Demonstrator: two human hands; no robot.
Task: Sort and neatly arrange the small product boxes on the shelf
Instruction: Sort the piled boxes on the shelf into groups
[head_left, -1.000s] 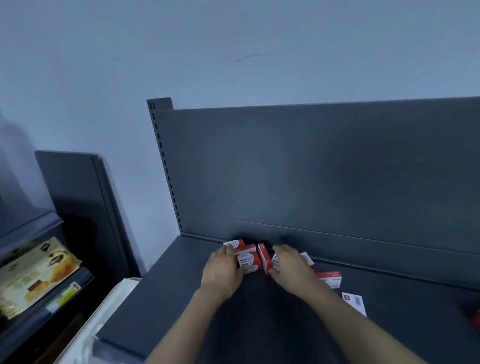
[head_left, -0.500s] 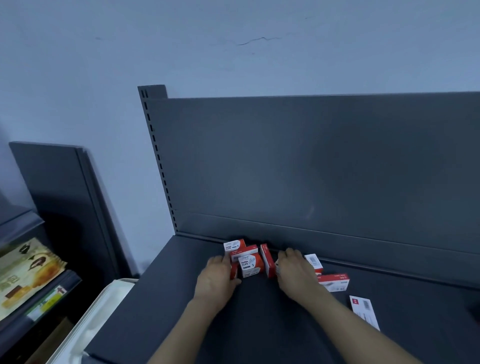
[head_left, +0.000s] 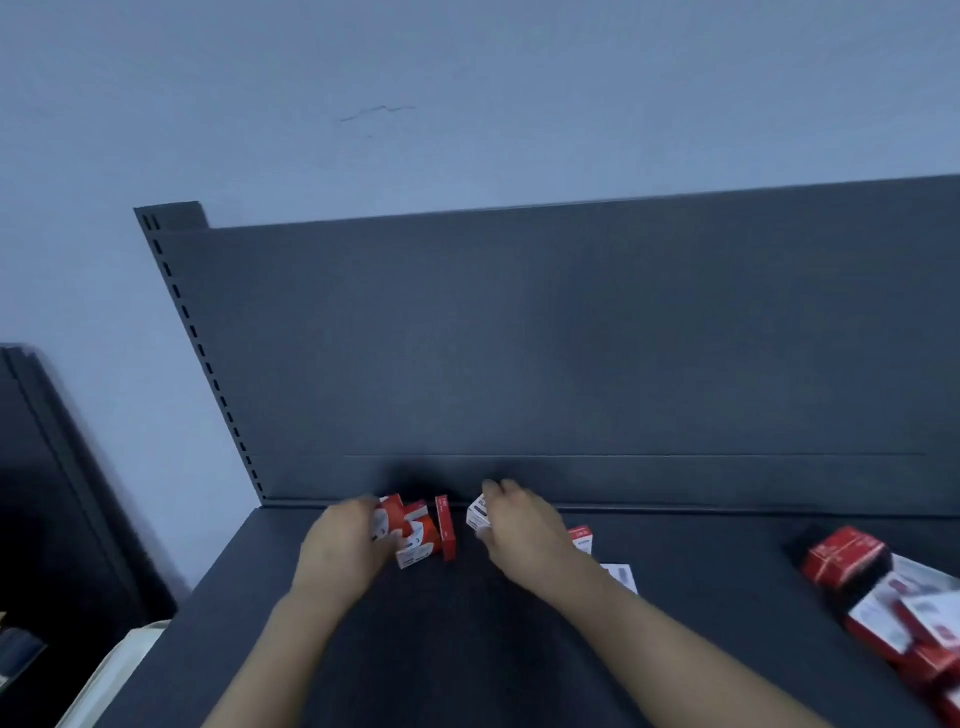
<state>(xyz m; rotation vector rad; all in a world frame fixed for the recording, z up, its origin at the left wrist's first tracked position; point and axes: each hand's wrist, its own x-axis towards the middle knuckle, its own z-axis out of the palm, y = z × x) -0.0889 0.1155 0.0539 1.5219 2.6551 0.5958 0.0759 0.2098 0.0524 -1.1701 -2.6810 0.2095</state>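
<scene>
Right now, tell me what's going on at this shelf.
A person is sorting small red-and-white boxes on a dark shelf. The left hand is against a cluster of boxes by the back panel; blur hides whether it grips one. The right hand pinches a white box just right of the cluster. Two loose boxes lie beyond that wrist, and a jumbled pile waits at the shelf's right end.
</scene>
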